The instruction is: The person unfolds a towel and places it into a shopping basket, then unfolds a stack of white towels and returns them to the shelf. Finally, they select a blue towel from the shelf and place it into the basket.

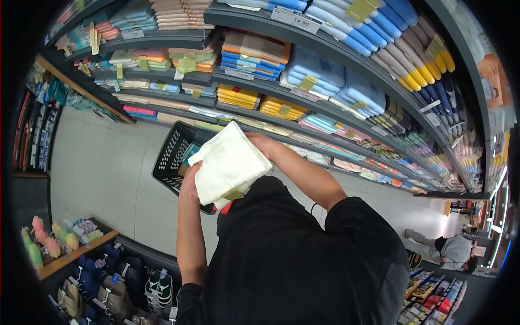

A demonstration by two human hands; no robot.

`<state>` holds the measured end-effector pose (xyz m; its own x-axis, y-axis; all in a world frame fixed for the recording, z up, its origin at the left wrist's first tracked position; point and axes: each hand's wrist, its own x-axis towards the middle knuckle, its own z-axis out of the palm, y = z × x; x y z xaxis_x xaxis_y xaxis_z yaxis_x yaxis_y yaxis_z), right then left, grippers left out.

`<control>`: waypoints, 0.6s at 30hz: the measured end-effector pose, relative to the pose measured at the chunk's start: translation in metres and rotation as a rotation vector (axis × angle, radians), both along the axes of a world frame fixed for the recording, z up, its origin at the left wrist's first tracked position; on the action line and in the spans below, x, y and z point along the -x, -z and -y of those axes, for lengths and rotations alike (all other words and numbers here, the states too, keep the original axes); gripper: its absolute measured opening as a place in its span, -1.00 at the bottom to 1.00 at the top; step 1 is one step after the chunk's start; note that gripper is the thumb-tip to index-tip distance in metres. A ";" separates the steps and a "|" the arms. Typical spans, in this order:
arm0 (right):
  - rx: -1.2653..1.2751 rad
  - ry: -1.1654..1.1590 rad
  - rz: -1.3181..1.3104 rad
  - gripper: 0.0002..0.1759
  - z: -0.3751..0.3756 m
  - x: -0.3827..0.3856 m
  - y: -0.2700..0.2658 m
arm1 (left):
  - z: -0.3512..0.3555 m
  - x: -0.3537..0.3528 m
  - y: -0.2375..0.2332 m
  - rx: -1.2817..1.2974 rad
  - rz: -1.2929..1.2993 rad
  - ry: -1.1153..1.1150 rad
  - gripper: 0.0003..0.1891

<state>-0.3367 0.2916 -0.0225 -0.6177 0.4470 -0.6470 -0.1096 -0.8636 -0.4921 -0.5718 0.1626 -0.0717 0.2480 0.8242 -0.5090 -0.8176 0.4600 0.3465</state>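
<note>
A folded white towel (227,160) with a yellow-green tag (232,195) near its lower edge is held between my two hands in front of my body. My left hand (190,179) grips its left side, the fingers partly hidden by the cloth. At the upper right edge my right hand (262,145) holds it, fingertips under or behind the towel. Below the towel is a dark shopping basket (169,145), with a teal item (189,153) and a brown item inside. Something red (226,208) shows just under the towel's lower edge.
Shelves (238,77) of folded towels run across the front and right. A rack of slippers (111,292) stands at lower left, beside plush-like colourful items (51,238). A person in grey (452,252) is farther off at right. Grey tile floor (119,179) lies at left.
</note>
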 end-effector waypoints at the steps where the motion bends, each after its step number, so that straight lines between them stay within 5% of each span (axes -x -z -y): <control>1: 0.009 0.028 -0.006 -0.68 -0.002 0.000 -0.001 | -0.001 0.001 0.005 -0.017 -0.029 0.007 -0.52; 8: 0.000 0.170 -0.048 -0.68 -0.021 -0.018 0.032 | -0.031 -0.013 -0.008 0.035 0.156 0.052 -0.54; 18: 0.034 0.195 -0.038 -0.46 -0.015 -0.041 0.006 | -0.040 -0.029 -0.028 0.087 0.218 0.086 -0.58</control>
